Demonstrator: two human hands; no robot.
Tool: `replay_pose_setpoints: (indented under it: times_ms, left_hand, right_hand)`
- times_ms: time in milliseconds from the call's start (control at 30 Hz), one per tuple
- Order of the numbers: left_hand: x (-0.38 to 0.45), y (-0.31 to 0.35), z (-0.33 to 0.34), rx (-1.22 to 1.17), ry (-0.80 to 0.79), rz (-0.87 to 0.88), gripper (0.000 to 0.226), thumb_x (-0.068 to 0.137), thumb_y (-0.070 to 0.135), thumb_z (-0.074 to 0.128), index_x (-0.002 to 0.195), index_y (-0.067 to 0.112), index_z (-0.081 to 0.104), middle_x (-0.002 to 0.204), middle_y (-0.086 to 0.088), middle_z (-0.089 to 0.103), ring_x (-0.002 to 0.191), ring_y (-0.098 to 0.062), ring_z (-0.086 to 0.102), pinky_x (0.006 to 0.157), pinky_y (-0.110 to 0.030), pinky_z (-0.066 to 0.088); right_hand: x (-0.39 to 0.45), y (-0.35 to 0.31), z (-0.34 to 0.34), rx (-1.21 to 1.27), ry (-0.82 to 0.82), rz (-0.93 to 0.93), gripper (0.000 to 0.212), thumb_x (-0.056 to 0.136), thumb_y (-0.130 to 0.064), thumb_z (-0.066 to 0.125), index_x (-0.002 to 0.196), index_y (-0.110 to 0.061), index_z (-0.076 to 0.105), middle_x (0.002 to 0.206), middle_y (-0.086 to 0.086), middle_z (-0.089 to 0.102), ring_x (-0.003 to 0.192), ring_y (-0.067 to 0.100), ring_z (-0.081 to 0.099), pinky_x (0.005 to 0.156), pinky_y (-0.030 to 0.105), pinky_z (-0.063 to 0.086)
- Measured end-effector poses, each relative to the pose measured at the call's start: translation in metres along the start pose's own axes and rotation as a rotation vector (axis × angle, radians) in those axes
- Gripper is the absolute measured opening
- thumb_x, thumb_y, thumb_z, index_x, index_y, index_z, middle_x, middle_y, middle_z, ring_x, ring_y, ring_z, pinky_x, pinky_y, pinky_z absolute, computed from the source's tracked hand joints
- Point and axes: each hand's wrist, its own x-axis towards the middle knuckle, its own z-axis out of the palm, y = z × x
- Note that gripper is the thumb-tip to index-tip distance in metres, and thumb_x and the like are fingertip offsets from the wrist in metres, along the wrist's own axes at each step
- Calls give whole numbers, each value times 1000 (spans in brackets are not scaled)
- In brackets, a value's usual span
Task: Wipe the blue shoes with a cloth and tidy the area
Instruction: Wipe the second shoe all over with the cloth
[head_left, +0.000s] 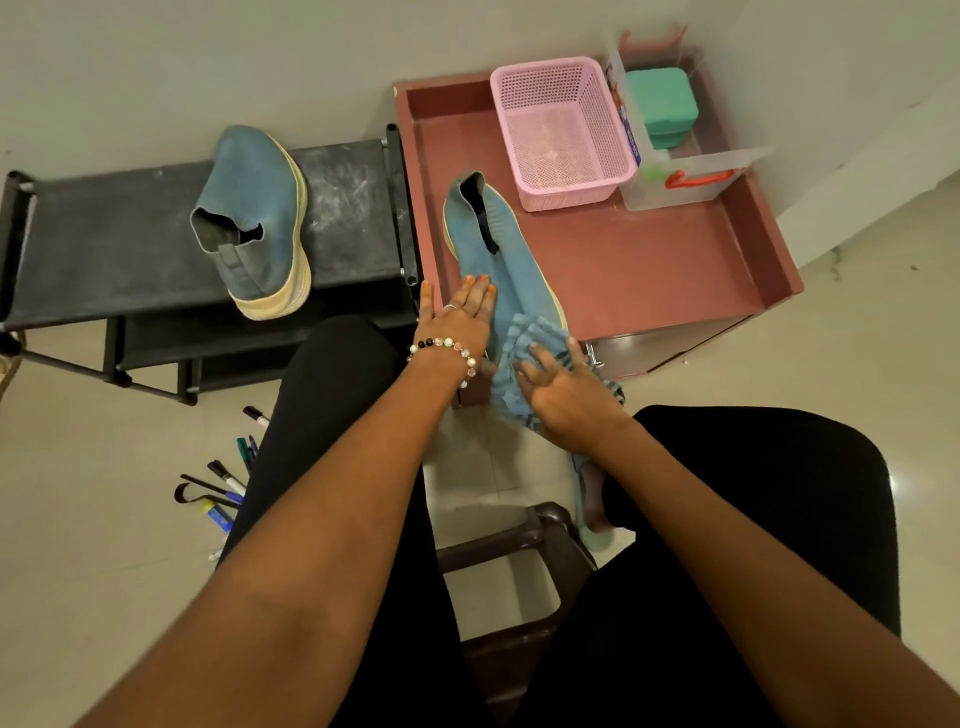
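Seated above a maroon tray-topped cabinet (675, 270), with a light blue knit slip-on shoe (498, 249) lying on its near-left part, heel opening far, toe near. Long axis running from far-left to near-right, straight toward the right hand (566, 389). Left hand (460, 317) laid flat against the shoe's left flank, fingers straight, steadying rather than gripping. Right hand pressing a blue striped fluffy cloth (524, 358) onto the toe end, fingers spread and lightly bent over the fabric; whether curled into a real hold, hard to tell. Judged as mid-wipe on this shoe, with the next stroke likely needing to travel far-left along the axis toward the heel, right hand nearer the toe, left nearer the middle. Second, darker blue suede shoe with cream sole (254, 223) resting on a black fabric shoe rack (104, 244), well apart to the left. Pink mesh plastic basket (561, 135) at the tray's far edge. Scattered pens and markers (228, 478) on the floor, near left, probably left for tidying.
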Motion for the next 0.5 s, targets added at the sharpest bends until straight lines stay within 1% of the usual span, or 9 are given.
replay_pose_setpoints:
  times_ms: [67,100,200,267,333,400,433,500]
  left_hand:
    - [0,0,0,-3,8,0,103,86,45,63,151,14,-10,159,1,-15,147,-15,-11,111,-60,-8]
    - [0,-1,0,-7,12,-2,99,88,40,63,152,14,-8,160,1,-15,147,-15,-10,111,-60,-8]
    - [0,-3,1,-7,48,6,84,94,22,55,152,15,-4,160,2,-12,147,-14,-8,111,-60,-6]
    - [-1,-3,2,-10,58,16,79,96,18,51,152,15,-4,160,3,-11,147,-13,-8,112,-59,-6]
    - [0,-5,2,-18,55,15,84,95,28,55,152,15,-4,160,2,-11,147,-13,-9,112,-59,-7]
    - [1,-6,0,-44,22,19,96,88,44,60,152,15,-5,160,2,-12,147,-13,-10,111,-59,-8]
    - [2,-7,-1,-50,11,22,102,84,50,62,152,15,-5,160,2,-13,147,-13,-10,111,-59,-8]
    - [3,-7,2,-53,8,22,109,79,56,64,152,15,-6,160,2,-13,147,-13,-11,110,-60,-9]
  right_hand:
    - [3,-9,2,6,-11,79,59,101,-26,29,148,0,5,158,14,1,145,32,-10,112,58,-7]
    - [8,-12,0,18,-13,120,59,101,-26,27,148,0,3,158,15,-4,144,32,-14,112,57,-8]
    - [21,-16,-5,52,2,209,62,100,-27,27,148,1,-1,157,14,-11,142,33,-20,112,56,-11]
    - [16,-13,-5,45,-7,164,63,100,-25,27,147,3,-3,157,16,-12,142,34,-19,112,55,-10]
    - [1,-6,-3,17,-31,62,65,99,-23,32,147,3,-2,157,18,-9,143,36,-15,113,55,-7]
    - [-15,-5,-2,-19,-78,-13,66,98,-23,35,148,2,0,157,18,-6,144,35,-10,114,54,-3]
    - [-21,-6,0,-41,-90,-24,65,98,-23,33,148,1,-1,157,17,-5,145,33,-10,114,54,-4]
    - [-23,-8,3,-69,-72,-15,63,99,-24,29,149,0,-2,157,16,-7,145,32,-11,112,55,-8]
